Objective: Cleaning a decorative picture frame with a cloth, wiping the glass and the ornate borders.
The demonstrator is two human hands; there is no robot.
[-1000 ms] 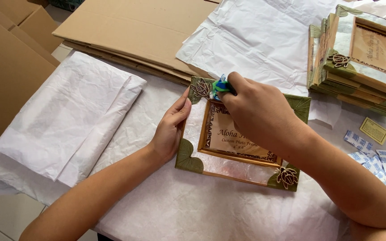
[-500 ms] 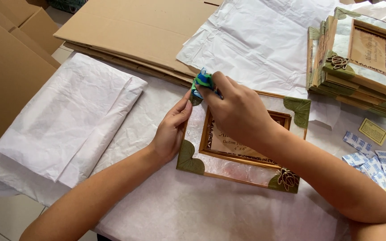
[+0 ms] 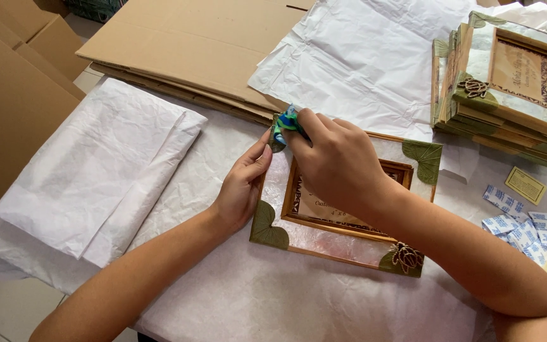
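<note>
Both forearms bare, no sleeves/watch/rings visible; left hand point(image 3: 240, 190), right hand point(image 3: 337, 161) ungloved, nails short.

Leaf-cornered wooden picture frame point(image 3: 349, 244) flat on white paper, blue-green cloth point(image 3: 286, 121) at its corner

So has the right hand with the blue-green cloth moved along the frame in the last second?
Yes. The right hand carried the blue-green cloth leftward, toward the wooden picture frame's top-left corner.

I found open paper-covered table point(image 3: 286, 304) below the picture frame point(image 3: 349, 237); folded tissue point(image 3: 96, 177) blocked the left, stacked frames point(image 3: 508, 82) and sachets point(image 3: 527, 225) the right.
</note>
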